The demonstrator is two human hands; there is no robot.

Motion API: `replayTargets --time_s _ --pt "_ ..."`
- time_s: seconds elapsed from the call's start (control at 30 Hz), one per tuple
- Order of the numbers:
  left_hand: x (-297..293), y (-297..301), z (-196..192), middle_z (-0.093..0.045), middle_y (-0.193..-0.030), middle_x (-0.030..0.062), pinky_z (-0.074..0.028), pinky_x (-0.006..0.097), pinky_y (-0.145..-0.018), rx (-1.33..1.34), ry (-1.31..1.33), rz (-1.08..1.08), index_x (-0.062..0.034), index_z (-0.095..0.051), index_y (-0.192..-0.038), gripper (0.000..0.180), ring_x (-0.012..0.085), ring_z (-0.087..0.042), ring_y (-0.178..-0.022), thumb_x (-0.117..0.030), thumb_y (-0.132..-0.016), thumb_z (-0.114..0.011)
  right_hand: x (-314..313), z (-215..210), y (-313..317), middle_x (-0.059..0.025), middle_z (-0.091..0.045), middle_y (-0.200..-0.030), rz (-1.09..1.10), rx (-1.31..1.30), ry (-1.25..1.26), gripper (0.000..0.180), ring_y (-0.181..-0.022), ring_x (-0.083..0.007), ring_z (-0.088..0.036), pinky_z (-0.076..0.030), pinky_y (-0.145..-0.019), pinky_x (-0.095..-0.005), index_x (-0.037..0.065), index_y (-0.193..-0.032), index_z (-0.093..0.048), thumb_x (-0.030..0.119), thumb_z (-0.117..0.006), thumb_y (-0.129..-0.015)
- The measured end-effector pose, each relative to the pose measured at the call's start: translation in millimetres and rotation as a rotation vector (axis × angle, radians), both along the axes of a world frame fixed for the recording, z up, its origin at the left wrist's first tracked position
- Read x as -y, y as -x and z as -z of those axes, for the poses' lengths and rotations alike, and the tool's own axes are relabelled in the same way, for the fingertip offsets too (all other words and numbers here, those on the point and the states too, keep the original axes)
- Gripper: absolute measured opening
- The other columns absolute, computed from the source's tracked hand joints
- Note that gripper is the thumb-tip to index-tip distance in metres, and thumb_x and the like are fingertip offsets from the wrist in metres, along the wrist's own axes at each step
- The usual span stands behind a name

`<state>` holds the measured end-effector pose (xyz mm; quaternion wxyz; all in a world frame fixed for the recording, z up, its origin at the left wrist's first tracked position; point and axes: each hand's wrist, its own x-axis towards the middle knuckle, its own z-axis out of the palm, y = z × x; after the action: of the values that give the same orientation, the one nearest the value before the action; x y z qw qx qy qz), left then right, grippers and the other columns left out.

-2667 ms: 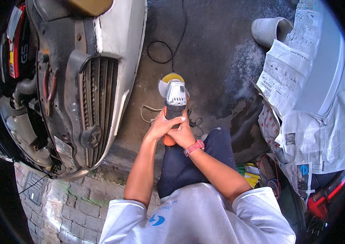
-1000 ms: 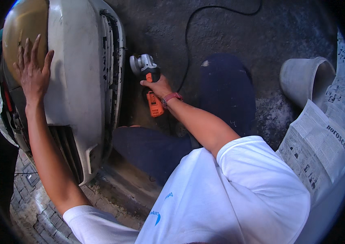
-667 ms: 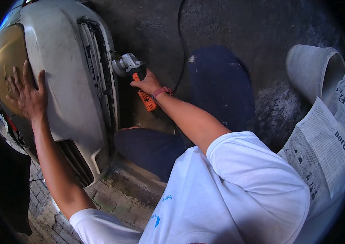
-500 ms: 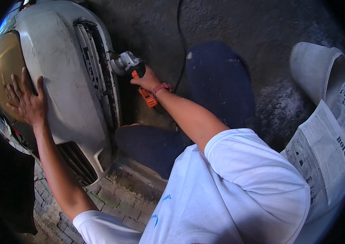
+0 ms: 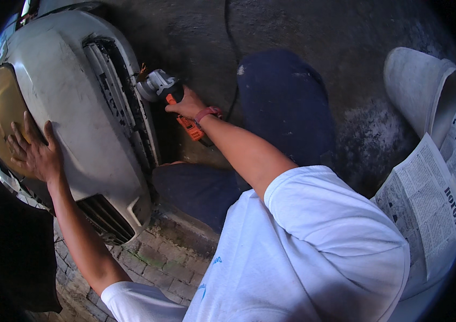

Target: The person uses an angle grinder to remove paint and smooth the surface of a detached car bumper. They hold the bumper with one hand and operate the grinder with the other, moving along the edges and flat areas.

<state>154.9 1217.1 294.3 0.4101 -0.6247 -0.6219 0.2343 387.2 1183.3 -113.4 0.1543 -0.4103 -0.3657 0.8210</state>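
Observation:
A whitish-grey car bumper (image 5: pixel 72 107) stands along the left, scuffed, with a long dark slotted opening (image 5: pixel 118 91) on its right side. My left hand (image 5: pixel 39 153) lies flat with spread fingers, across the bumper and the edge of a rounded gold-coloured panel (image 5: pixel 2 112). In my right hand (image 5: pixel 187 102) is an orange and black angle grinder (image 5: pixel 159 83), fingers wrapped round its body. Its disc end meets the bumper's rim beside the opening; whether it is touching cannot be made out. Small orange streaks show just above the disc.
A dark cord (image 5: pixel 228 32) runs over the dark floor behind the grinder. My bent legs (image 5: pixel 287 107) in dark blue trousers are close by. At right are a curled grey sheet (image 5: pixel 418 88) and newspaper pages (image 5: pixel 426 198). Brick paving (image 5: pixel 152 263) lies below the bumper's lower grille (image 5: pixel 104 217).
The view has shifted slightly, with the bumper's top now a little lower and further left. Orange streaks have appeared by the grinder's disc. Both hands keep their holds.

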Motion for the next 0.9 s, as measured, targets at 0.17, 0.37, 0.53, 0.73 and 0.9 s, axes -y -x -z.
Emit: replayTargets --time_s 0.17,0.37,0.53,0.73,0.9 --pt "-1 -1 1 -0.026 -0.184 0.0009 -0.013 0.079 -0.128 0.018 0.006 0.028 -0.0511 -0.036 -0.171 0.070 0.0378 -0.019 -0.170 -0.079 -0.107 -0.040 6 4 10 -0.0190 -0.072 -0.136 0.103 -0.009 -0.061 0.088 -0.128 -0.0350 -0.069 -0.053 -0.111 -0.0427 0.004 -0.145 -0.061 0.033 -0.094 -0.069" --pt "-1 -2 1 -0.026 -0.184 0.0004 -0.011 0.079 -0.129 0.028 0.005 0.017 -0.0514 -0.037 -0.171 0.070 0.0377 -0.018 -0.170 -0.081 -0.107 -0.040 8 -3 6 -0.0207 -0.070 -0.140 0.080 -0.018 -0.035 0.094 -0.132 -0.0361 -0.067 -0.052 -0.115 -0.0436 0.004 -0.149 -0.059 0.035 -0.094 -0.068" --pt "-2 -4 2 -0.027 -0.184 0.0005 -0.012 0.078 -0.129 0.026 -0.005 0.019 -0.0509 -0.039 -0.170 0.070 0.0371 -0.019 -0.170 -0.080 -0.107 -0.042 3 -8 6 -0.0256 -0.062 -0.151 0.025 0.013 0.022 0.116 -0.141 -0.0403 -0.062 -0.049 -0.120 -0.0456 0.002 -0.162 -0.044 0.034 -0.097 -0.065" --pt "-2 -5 2 -0.030 -0.183 0.0007 -0.014 0.078 -0.128 0.020 -0.012 0.041 -0.0505 -0.040 -0.170 0.068 0.0374 -0.022 -0.169 -0.078 -0.108 -0.043 8 -1 11 -0.0272 -0.059 -0.155 0.044 -0.031 0.010 0.119 -0.144 -0.0412 -0.058 -0.048 -0.122 -0.0454 0.001 -0.164 -0.042 0.033 -0.097 -0.063" --pt "1 -7 -3 -0.031 -0.182 0.0006 -0.017 0.078 -0.128 0.004 -0.002 0.034 -0.0508 -0.040 -0.170 0.068 0.0369 -0.024 -0.169 -0.077 -0.107 -0.046 18 -7 12 -0.0274 -0.060 -0.153 0.070 -0.013 -0.008 0.117 -0.143 -0.0418 -0.059 -0.048 -0.122 -0.0457 0.001 -0.162 -0.045 0.033 -0.098 -0.062"
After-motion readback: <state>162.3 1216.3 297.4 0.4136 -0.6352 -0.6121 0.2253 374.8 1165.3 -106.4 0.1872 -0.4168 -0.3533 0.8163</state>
